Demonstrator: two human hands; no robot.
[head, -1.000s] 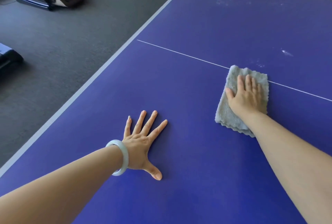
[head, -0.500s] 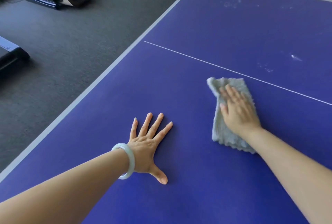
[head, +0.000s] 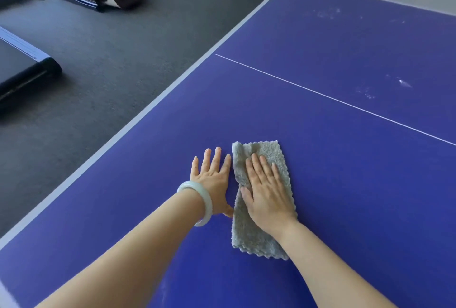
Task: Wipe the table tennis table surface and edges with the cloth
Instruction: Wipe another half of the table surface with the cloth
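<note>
1 grey cloth [head: 261, 228] lies flat on the blue table [head: 345, 184], nearer its left edge. Right hand [head: 267, 193] presses it, fingers straight, together. Left hand [head: 213, 179] lies flat just beside it, fingers slightly spread. 1 bracelet [head: 204, 199].

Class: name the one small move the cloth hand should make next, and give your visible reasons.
Probably slide the cloth rightward and away, toward the white smudges beyond the line. The right hand presses flat on it, and the cloth's left edge sits beside the left hand braced on the table, so there is little room leftward.
</note>
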